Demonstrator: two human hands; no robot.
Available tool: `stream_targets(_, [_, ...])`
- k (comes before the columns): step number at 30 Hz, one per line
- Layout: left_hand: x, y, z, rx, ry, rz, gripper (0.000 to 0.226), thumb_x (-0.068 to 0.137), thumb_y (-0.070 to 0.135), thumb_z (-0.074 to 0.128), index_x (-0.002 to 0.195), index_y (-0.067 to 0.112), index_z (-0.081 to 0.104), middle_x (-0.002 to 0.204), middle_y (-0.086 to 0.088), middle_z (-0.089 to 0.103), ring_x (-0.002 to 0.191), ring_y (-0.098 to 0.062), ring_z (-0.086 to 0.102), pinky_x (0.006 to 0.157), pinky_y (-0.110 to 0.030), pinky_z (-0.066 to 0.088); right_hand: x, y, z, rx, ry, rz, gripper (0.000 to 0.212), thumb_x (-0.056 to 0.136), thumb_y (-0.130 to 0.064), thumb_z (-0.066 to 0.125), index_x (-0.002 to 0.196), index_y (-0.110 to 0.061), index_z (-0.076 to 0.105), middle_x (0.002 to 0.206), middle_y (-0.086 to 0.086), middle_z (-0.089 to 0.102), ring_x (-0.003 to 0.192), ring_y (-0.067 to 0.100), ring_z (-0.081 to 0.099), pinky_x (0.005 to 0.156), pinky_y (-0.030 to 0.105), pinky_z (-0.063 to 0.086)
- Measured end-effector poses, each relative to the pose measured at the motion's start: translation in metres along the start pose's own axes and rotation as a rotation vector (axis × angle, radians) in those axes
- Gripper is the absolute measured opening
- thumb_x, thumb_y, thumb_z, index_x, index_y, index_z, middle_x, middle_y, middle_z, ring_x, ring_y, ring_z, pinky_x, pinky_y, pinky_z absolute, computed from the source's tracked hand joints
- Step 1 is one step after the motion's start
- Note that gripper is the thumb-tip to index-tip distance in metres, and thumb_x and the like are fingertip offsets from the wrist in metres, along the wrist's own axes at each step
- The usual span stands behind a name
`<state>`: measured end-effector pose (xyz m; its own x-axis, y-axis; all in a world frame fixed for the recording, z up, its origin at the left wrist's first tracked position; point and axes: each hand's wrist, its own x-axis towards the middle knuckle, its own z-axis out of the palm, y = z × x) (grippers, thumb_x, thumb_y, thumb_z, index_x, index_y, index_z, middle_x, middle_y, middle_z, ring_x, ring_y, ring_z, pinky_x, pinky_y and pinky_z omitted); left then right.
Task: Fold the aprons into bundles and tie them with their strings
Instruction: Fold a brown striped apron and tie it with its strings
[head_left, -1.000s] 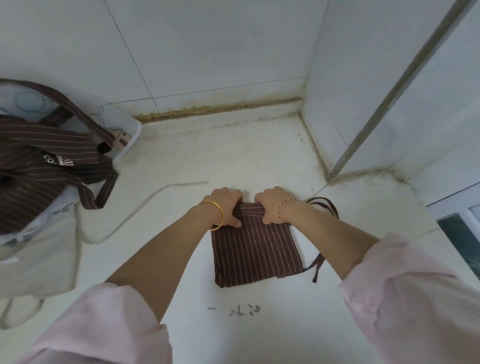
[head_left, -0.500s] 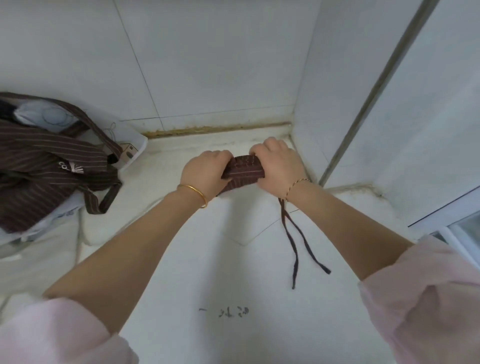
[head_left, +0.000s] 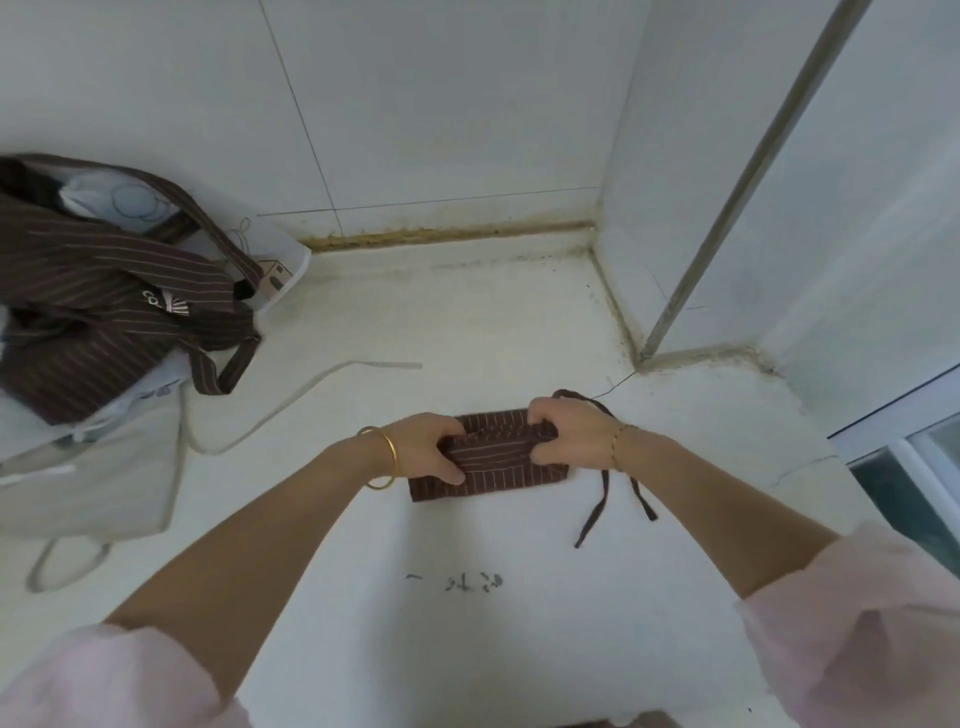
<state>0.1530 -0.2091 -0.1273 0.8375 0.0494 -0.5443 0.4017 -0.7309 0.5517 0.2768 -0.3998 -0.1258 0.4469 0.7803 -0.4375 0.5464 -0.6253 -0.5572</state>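
A brown striped apron (head_left: 493, 457), folded into a small flat bundle, lies on the white counter (head_left: 467, 322) in the middle of the head view. My left hand (head_left: 428, 449) grips its left end with curled fingers. My right hand (head_left: 569, 436) grips its right end, fingers curled round the fold. The apron's dark strings (head_left: 605, 499) trail out from under my right wrist onto the counter, loose and untied.
A heap of brown striped aprons (head_left: 104, 306) lies at the far left on white printed cloth (head_left: 280, 260). A beige apron (head_left: 93, 478) with a long pale strap (head_left: 291, 400) lies nearer. Tiled walls close the back and right; a window frame (head_left: 904, 436) is at the right edge.
A second ago the apron lay as a larger flat square. Both hands rolled it, lifted it toward the wall, and now hold it down on the counter as a narrower bundle.
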Motion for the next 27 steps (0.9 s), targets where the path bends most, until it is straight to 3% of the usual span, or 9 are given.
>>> stream_targets(4, [-0.008,-0.021,0.004,-0.728,-0.001,-0.235,0.02,0.084,0.016,0.07,0.102,0.01,0.063,0.107,-0.01,0.068,0.098,-0.022,0.065,0.088,-0.036,0.054,0.007,0.015,0.009,0.316,0.06,0.123,0.024,0.086,-0.031,0.064,0.099,-0.014,0.053,0.1,0.006,0.058,0.087,0.02,0.06,0.071,0.032,0.051])
stream_targets(7, [-0.007,-0.028,0.011,-0.89,0.088,-0.263,0.019,0.086,0.017,0.067,0.102,0.008,0.061,0.102,-0.011,0.068,0.089,-0.021,0.066,0.084,-0.036,0.055,0.013,0.02,0.02,0.287,0.144,0.152,0.024,0.091,-0.039,0.056,0.102,-0.02,0.046,0.106,0.012,0.057,0.093,0.025,0.06,0.078,0.036,0.053])
stream_targets(12, [0.002,-0.027,0.017,-0.562,0.224,-0.275,0.02,0.094,0.031,0.055,0.091,0.012,0.051,0.097,-0.009,0.058,0.087,-0.023,0.057,0.085,-0.043,0.053,0.019,0.01,0.03,0.04,0.274,0.156,0.031,0.099,-0.035,0.041,0.118,-0.011,0.042,0.094,0.009,0.054,0.083,0.025,0.054,0.07,0.031,0.044])
stream_targets(15, [0.007,-0.02,0.018,-0.287,0.271,-0.289,0.027,0.097,0.035,0.047,0.105,0.009,0.046,0.096,-0.005,0.052,0.084,-0.019,0.05,0.06,-0.024,0.041,0.025,0.008,0.038,-0.078,0.325,0.187,0.03,0.1,-0.033,0.037,0.116,-0.009,0.044,0.101,0.009,0.055,0.083,0.024,0.052,0.074,0.035,0.047])
stream_targets(18, [0.013,-0.017,0.019,-0.209,0.309,-0.339,0.035,0.095,0.036,0.051,0.109,0.005,0.043,0.095,-0.007,0.05,0.081,-0.019,0.049,0.055,-0.022,0.035,0.027,0.008,0.044,-0.14,0.353,0.22,0.031,0.1,-0.032,0.037,0.116,-0.007,0.043,0.108,0.012,0.052,0.079,0.022,0.048,0.068,0.033,0.044])
stream_targets(20, [0.016,-0.016,0.017,-0.196,0.34,-0.409,0.046,0.09,0.038,0.059,0.114,0.002,0.04,0.1,-0.01,0.05,0.087,-0.023,0.052,0.064,-0.026,0.039,0.029,0.006,0.046,-0.107,0.359,0.263,0.033,0.099,-0.033,0.04,0.116,-0.005,0.04,0.105,0.011,0.052,0.076,0.022,0.048,0.064,0.031,0.04])
stream_targets(22, [0.017,-0.012,0.01,0.015,0.39,-0.442,0.059,0.086,0.039,0.064,0.123,0.002,0.036,0.116,-0.012,0.048,0.105,-0.029,0.051,0.08,-0.032,0.044,0.033,0.006,0.046,-0.089,0.35,0.304,0.036,0.097,-0.035,0.044,0.113,-0.004,0.038,0.1,0.01,0.051,0.075,0.023,0.048,0.063,0.031,0.04])
stream_targets(24, [0.025,-0.002,0.004,0.296,0.435,-0.279,0.058,0.086,0.034,0.062,0.133,0.008,0.037,0.131,-0.011,0.042,0.122,-0.029,0.041,0.095,-0.036,0.04,0.037,0.006,0.043,-0.117,0.32,0.321,0.033,0.096,-0.037,0.047,0.105,-0.008,0.037,0.095,0.007,0.048,0.074,0.022,0.047,0.062,0.031,0.038])
stream_targets(27, [0.042,0.021,0.006,0.296,0.224,-0.068,0.055,0.09,0.033,0.056,0.138,0.012,0.039,0.138,-0.009,0.041,0.126,-0.026,0.04,0.103,-0.037,0.038,0.041,0.004,0.038,-0.169,0.263,0.326,0.032,0.095,-0.039,0.049,0.096,-0.013,0.03,0.09,0.005,0.048,0.074,0.022,0.048,0.062,0.031,0.039])
